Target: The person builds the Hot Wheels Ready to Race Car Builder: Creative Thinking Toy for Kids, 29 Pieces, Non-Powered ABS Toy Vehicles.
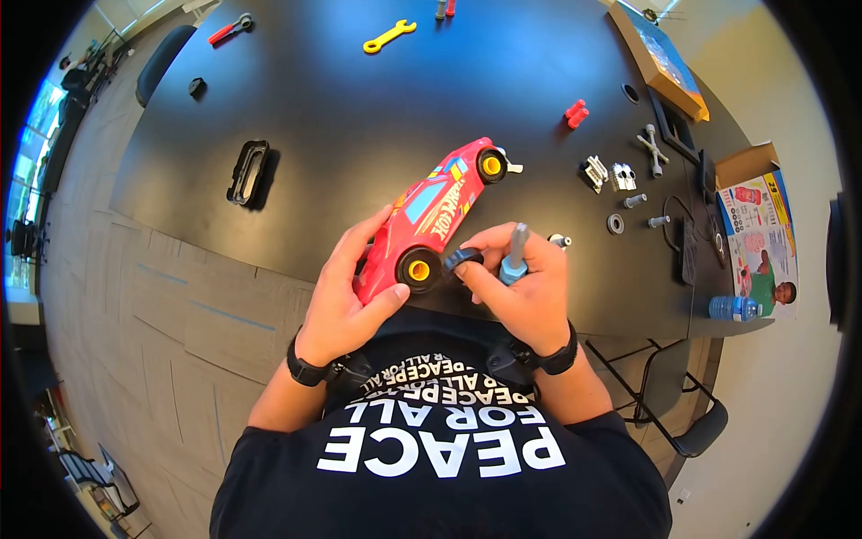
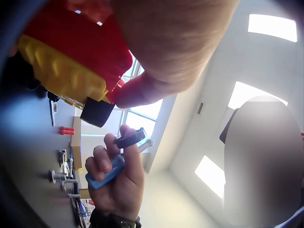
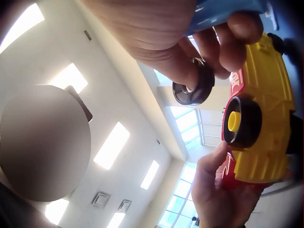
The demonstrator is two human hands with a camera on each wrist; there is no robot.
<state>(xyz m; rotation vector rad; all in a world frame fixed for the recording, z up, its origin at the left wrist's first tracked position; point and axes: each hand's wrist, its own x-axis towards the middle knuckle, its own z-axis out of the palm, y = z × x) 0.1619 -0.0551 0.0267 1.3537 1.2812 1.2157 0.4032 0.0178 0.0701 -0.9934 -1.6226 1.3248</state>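
My left hand [image 1: 346, 287] grips the rear of a red toy car [image 1: 429, 208], its thumb beside the rear wheel [image 1: 418, 269]. The car is tilted, nose pointing away, and its yellow underside [image 3: 268, 114] shows in the right wrist view. Close to that rear wheel, my right hand [image 1: 532, 301] pinches a black ring-shaped wheel part [image 3: 205, 88] between thumb and finger. A blue-handled screwdriver [image 1: 513, 270] is held in the same hand, its shaft pointing up. A small gap separates the ring from the car in the right wrist view.
On the black table lie a yellow wrench [image 1: 390, 37], a black frame-like part [image 1: 248, 172], red pegs [image 1: 576, 114], a grey cross-shaped wrench [image 1: 653, 149] and several grey screws [image 1: 635, 200]. A printed box [image 1: 763, 238] and a water bottle [image 1: 734, 309] stand at the right edge.
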